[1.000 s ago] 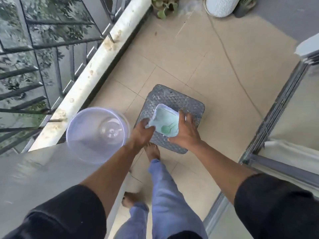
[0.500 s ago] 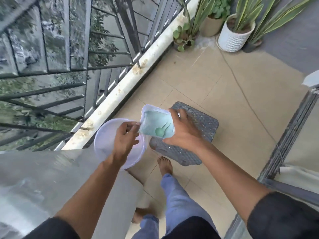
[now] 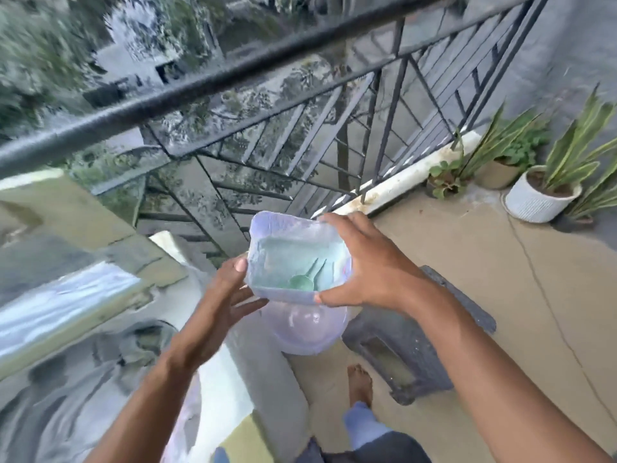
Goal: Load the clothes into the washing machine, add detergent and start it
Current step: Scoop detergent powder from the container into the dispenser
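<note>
1. Far left in my head view I see the washing machine [image 3: 66, 379], its grey top blurred and warped, so I cannot make out the lid or the controls.
2. Behind it the black railing [image 3: 233, 78] runs up to the right, with trees beyond the bars.
3. My left hand [image 3: 223, 295] is at the near-left side of the detergent tub [image 3: 293, 259]. The thumb lies against the tub's left wall and the fingers are spread and fairly straight under its near edge, touching more than clutching.
4. The detergent tub is held in the air between both hands, above the floor and just right of the washing machine. It is a translucent squarish container, open at the top, with pale blue-green powder inside and a green scoop [image 3: 302, 280] lying in the powder.
5. Directly under the tub a clear round lid [image 3: 310, 332] shows; what carries it I cannot tell.
6. My right hand [image 3: 377, 265] grips the tub's right side, fingers curled over the far rim and thumb along the near edge.
7. Below right a dark stool [image 3: 417, 355] stands on the tiled floor [image 3: 500, 279], with a bare foot [image 3: 360, 384] near it.
8. At far right, potted plants [image 3: 547, 182] sit by the wall.
</note>
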Tool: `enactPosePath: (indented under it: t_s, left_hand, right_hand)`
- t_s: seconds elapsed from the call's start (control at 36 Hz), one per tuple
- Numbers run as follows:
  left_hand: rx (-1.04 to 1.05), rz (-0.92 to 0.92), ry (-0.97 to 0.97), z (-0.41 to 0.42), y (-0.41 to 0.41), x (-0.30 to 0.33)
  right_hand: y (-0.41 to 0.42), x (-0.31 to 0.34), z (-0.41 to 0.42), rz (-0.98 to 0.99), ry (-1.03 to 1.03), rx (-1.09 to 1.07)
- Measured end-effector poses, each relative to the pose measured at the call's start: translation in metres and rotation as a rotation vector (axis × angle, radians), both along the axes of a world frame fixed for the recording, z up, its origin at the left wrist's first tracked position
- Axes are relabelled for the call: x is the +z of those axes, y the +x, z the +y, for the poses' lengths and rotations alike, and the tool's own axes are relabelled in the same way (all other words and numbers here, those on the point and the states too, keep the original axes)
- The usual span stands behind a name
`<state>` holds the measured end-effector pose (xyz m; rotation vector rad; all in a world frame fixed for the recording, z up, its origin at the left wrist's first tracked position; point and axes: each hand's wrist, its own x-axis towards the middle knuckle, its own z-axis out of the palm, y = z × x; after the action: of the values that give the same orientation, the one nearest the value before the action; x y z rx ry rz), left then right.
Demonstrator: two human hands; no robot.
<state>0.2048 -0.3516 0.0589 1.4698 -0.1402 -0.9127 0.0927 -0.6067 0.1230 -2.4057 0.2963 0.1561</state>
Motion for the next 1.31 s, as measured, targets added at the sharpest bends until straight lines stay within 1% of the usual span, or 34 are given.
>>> enactPosePath:
  t_s: [0.08, 0.25, 0.31, 0.39, 0.42, 0.44, 0.5, 0.53, 0.56, 0.64, 0.69, 0.78, 1.03, 1.17, 1.31]
  left_hand:
    - [0.071, 0.001, -0.047, 0.034, -0.006, 0.016]
    - [0.381, -0.119, 0.004, 0.098, -0.028, 0.03]
    - [0.457, -0.148, 0.019, 0.121, -0.036, 0.031]
    - [0.552, -0.19, 0.024, 0.155, -0.05, 0.034]
    - [0.576, -0.195, 0.026, 0.166, -0.055, 0.034]
    - [0.598, -0.194, 0.022, 0.176, -0.061, 0.035]
    - [0.632, -0.192, 0.023, 0.195, -0.07, 0.036]
    - [0.646, -0.193, 0.035, 0.204, -0.073, 0.036]
    - [0.656, -0.192, 0.05, 0.212, -0.076, 0.036]
    - [0.673, -0.203, 0.104, 0.236, -0.083, 0.034]
    - [0.681, -0.203, 0.128, 0.249, -0.087, 0.033]
    - [0.699, -0.198, 0.134, 0.265, -0.092, 0.034]
    - [0.72, -0.21, 0.145, 0.3, -0.099, 0.026]
    - [0.708, -0.203, 0.179, 0.314, -0.103, 0.019]
    - [0.7, -0.211, 0.214, 0.326, -0.104, 0.015]
  right_hand:
    - [0.009, 0.013, 0.03, -0.021, -0.005, 0.081]
    - [0.021, 0.033, 0.088, 0.012, 0.047, 0.274]
    - [0.025, 0.038, 0.109, -0.098, 0.055, 0.271]
    - [0.034, 0.042, 0.146, -0.434, -0.029, 0.256]
    - [0.036, 0.044, 0.159, -0.482, -0.007, 0.27]
    - [0.038, 0.046, 0.173, -0.455, 0.043, 0.305]
    - [0.042, 0.046, 0.2, -0.263, 0.129, 0.404]
    - [0.044, 0.042, 0.214, -0.167, 0.124, 0.466]
    - [0.048, 0.035, 0.227, -0.117, 0.059, 0.531]
    - [0.06, 0.015, 0.265, -0.08, -0.192, 0.681]
    - [0.067, 0.003, 0.287, -0.047, -0.28, 0.736]
    - [0.073, -0.012, 0.318, -0.039, -0.391, 0.801]
    - [0.073, -0.026, 0.372, -0.082, -0.509, 0.856]
    - [0.072, -0.026, 0.381, -0.089, -0.503, 0.838]
    - [0.07, -0.024, 0.385, -0.164, -0.43, 0.708]
